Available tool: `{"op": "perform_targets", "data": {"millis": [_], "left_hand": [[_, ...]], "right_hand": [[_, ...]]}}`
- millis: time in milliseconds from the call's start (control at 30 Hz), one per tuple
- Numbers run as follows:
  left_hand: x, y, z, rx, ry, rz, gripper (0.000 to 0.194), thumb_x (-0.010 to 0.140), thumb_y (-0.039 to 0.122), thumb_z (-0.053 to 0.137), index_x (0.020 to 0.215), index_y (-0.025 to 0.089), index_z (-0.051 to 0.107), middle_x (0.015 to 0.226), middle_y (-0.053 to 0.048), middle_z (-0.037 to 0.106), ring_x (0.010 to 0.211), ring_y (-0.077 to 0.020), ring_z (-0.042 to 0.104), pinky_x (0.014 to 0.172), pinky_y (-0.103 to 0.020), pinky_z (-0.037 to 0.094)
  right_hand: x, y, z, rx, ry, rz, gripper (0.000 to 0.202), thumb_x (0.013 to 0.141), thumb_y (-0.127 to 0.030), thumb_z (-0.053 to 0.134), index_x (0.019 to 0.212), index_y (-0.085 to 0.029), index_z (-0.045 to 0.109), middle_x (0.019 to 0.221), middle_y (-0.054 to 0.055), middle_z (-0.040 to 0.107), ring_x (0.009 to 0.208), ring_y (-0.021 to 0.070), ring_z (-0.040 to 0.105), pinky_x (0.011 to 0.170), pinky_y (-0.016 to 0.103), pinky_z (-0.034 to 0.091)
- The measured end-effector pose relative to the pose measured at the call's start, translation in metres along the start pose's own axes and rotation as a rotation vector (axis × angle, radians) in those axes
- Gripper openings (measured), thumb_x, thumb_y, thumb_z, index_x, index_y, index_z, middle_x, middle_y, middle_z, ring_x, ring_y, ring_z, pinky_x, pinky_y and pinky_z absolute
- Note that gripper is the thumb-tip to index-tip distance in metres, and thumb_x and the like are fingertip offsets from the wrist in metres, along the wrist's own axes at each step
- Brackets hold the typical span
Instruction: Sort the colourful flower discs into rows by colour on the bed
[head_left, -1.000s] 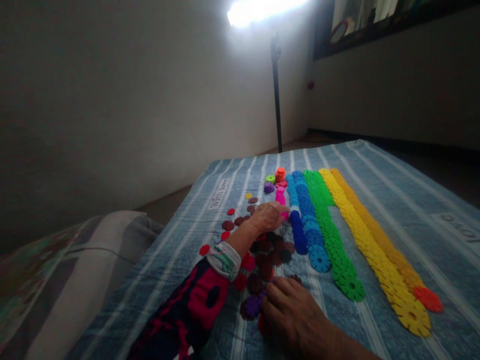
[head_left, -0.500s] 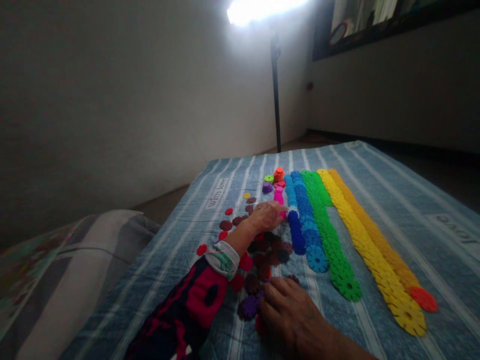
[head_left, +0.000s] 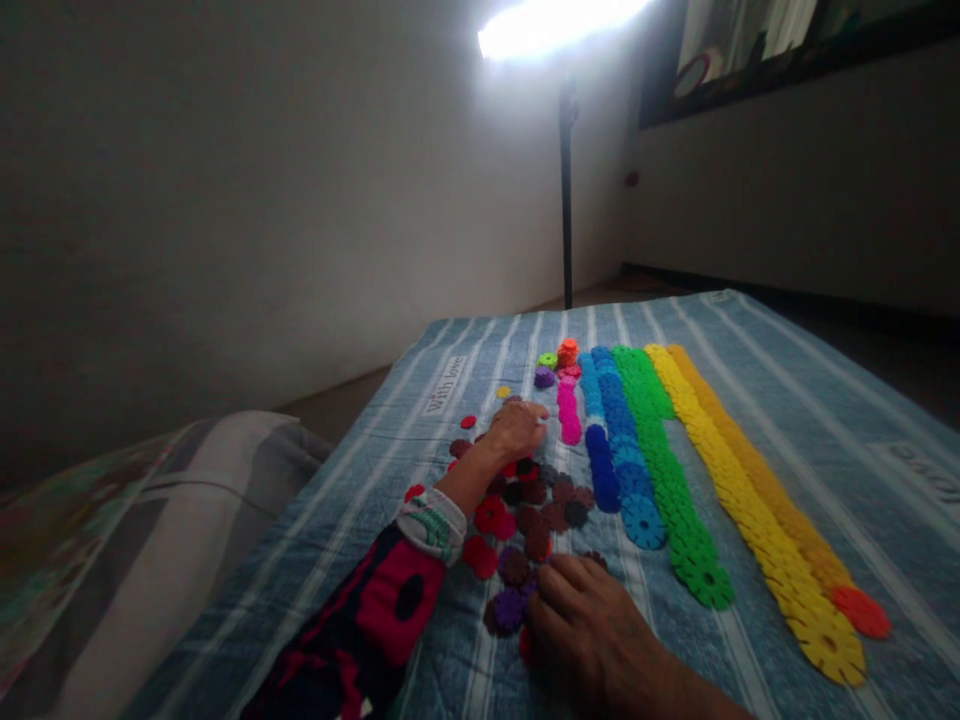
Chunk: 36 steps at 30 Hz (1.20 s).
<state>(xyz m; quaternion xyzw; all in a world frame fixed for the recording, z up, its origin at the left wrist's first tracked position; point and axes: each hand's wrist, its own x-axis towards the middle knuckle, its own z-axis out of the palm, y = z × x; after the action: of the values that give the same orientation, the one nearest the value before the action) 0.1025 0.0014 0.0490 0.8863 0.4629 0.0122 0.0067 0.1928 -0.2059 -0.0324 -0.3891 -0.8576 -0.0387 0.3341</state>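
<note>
Flat notched discs lie on a blue striped cloth. My left hand hovers over the upper part of a loose pile of brown discs, left of the pink row; its fingers are apart, with nothing visible in them. At the pile's near end, my right hand rests with curled fingers beside purple discs and a red disc; what it holds, if anything, is hidden. Overlapping rows of dark blue, light blue, green, yellow and orange-yellow discs run to the right.
An orange disc lies by the near end of the yellow rows. Small orange, lime and purple groups sit at the far end. A lit lamp on a black stand rises behind the cloth.
My left hand has moved left, away from the pink row, uncovering its near end. My right hand stays by the purple discs. The whole view has shifted slightly.
</note>
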Motion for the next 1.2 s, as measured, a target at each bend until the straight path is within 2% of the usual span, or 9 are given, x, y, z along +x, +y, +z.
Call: {"op": "perform_targets", "data": {"millis": [133, 267, 400, 533, 633, 833, 1033, 1200], "left_hand": [[-0.009, -0.008, -0.004, -0.019, -0.039, 0.042, 0.024, 0.078, 0.02, 0.053, 0.09, 0.02, 0.074, 0.077, -0.003, 0.073, 0.081, -0.0169, 0.066, 0.076, -0.024, 0.049], [-0.027, -0.019, -0.012, -0.076, -0.085, 0.09, 0.027, 0.075, 0.014, 0.05, 0.085, 0.019, 0.075, 0.079, -0.002, 0.073, 0.077, -0.0151, 0.064, 0.069, -0.021, 0.046], [-0.052, -0.028, -0.016, -0.164, -0.133, 0.073, 0.025, 0.072, 0.013, 0.05, 0.08, 0.017, 0.074, 0.075, -0.001, 0.071, 0.071, -0.0131, 0.062, 0.065, -0.02, 0.043], [-0.077, -0.038, -0.013, -0.313, -0.169, 0.032, 0.018, 0.071, 0.013, 0.054, 0.072, 0.014, 0.072, 0.072, -0.001, 0.07, 0.069, -0.0119, 0.061, 0.063, -0.019, 0.041], [-0.089, -0.042, -0.011, -0.407, -0.204, 0.045, 0.014, 0.072, 0.016, 0.057, 0.074, 0.015, 0.071, 0.071, 0.0, 0.069, 0.068, -0.0112, 0.06, 0.062, -0.018, 0.04], [-0.099, -0.028, -0.014, -0.271, -0.27, 0.187, 0.009, 0.068, 0.022, 0.066, 0.075, 0.018, 0.071, 0.068, 0.002, 0.063, 0.065, -0.0105, 0.055, 0.058, -0.019, 0.036], [-0.104, -0.01, -0.017, -0.117, -0.331, 0.178, 0.016, 0.068, 0.024, 0.07, 0.084, 0.023, 0.073, 0.074, 0.001, 0.065, 0.067, -0.0132, 0.056, 0.058, -0.023, 0.037], [-0.105, -0.008, -0.014, -0.08, -0.318, 0.169, 0.013, 0.069, 0.023, 0.068, 0.081, 0.022, 0.072, 0.076, 0.0, 0.064, 0.07, -0.0146, 0.056, 0.06, -0.024, 0.037]], "right_hand": [[-0.001, 0.002, 0.001, 0.002, -0.021, -0.023, 0.014, 0.087, -0.027, 0.064, 0.085, -0.021, 0.051, 0.082, 0.001, 0.057, 0.075, 0.0185, 0.046, 0.064, 0.034, 0.032], [-0.002, 0.001, -0.002, 0.052, -0.009, -0.006, 0.009, 0.088, -0.022, 0.061, 0.086, -0.02, 0.053, 0.083, 0.001, 0.057, 0.076, 0.0188, 0.046, 0.066, 0.034, 0.033], [-0.003, 0.001, -0.001, 0.07, 0.0, -0.002, 0.007, 0.088, -0.018, 0.059, 0.086, -0.02, 0.053, 0.083, 0.001, 0.057, 0.076, 0.0188, 0.046, 0.066, 0.034, 0.033], [-0.004, 0.001, -0.002, 0.058, 0.002, -0.011, 0.009, 0.088, -0.019, 0.06, 0.084, -0.02, 0.052, 0.082, 0.001, 0.057, 0.075, 0.0184, 0.046, 0.066, 0.034, 0.033], [-0.002, -0.001, -0.007, 0.087, -0.027, -0.005, 0.01, 0.086, -0.016, 0.061, 0.085, -0.02, 0.052, 0.084, 0.001, 0.058, 0.076, 0.0182, 0.048, 0.067, 0.033, 0.034], [0.0, -0.002, -0.013, 0.108, -0.008, 0.001, 0.005, 0.088, -0.016, 0.057, 0.085, -0.02, 0.054, 0.082, 0.002, 0.059, 0.077, 0.0185, 0.049, 0.068, 0.034, 0.035], [-0.004, 0.001, -0.008, 0.119, -0.024, 0.004, 0.007, 0.093, -0.018, 0.05, 0.096, -0.019, 0.057, 0.089, 0.004, 0.061, 0.079, 0.0189, 0.05, 0.069, 0.035, 0.037], [-0.003, 0.001, -0.008, 0.104, -0.015, -0.004, 0.002, 0.091, -0.019, 0.054, 0.09, -0.019, 0.056, 0.084, 0.003, 0.059, 0.076, 0.019, 0.049, 0.066, 0.034, 0.036]]}}
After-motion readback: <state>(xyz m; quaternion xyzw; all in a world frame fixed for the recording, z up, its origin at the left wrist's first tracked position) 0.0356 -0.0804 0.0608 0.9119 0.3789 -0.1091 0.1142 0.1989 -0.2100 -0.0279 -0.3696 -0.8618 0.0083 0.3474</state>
